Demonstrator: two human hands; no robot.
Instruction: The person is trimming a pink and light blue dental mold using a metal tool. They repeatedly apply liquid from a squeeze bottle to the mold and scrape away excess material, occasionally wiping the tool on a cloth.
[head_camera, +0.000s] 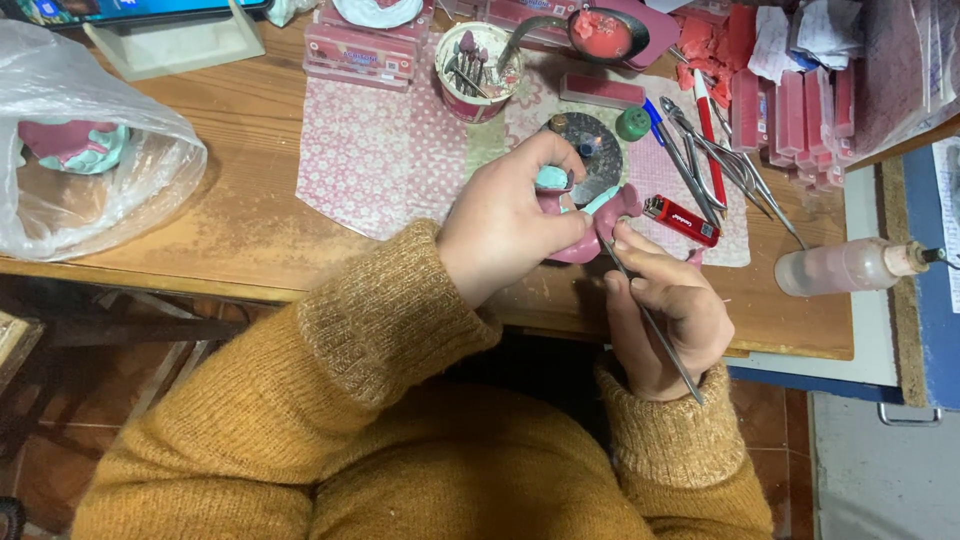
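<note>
While the right hand (665, 315) pinches a thin metal carving tool (650, 325) like a pen, fingers closed tight around its shaft, the tip angles up and meets the pink wax dental model (590, 225) just above that grip. The left hand (505, 225) wraps around the model from the other side, fingers and thumb clamped on it, holding it clear of the table edge and tilted toward the tool, which looks like a way to steady it for fine work. Pale teal pieces (552, 178) show on the model between the left fingers; what they are exactly I cannot tell.

Just beyond the right fingertips lies a red lighter (681, 220), a small slab with a white label strip, handy beside the grip. Past the left knuckles sits a round dark metal burner (590, 145) on a pink patterned cloth (370, 150), and beside it a small green cap (632, 124). Further right of the grip, steel pliers and forceps (715, 160) fan out, parked within reach. Well off to the right a clear plastic bottle (850, 266) lies on its side, nozzle pointing away.

Farther still, a round cup with a red printed band (478, 70) holds burs upright, a spoon of red wax (600, 35) rests behind it, and flat pink boxes with pale labels (360, 50) stack up. Pink wax sheets (790, 115) stand far right. Far left, a clear plastic bag (90, 150) covers another pink and teal model.
</note>
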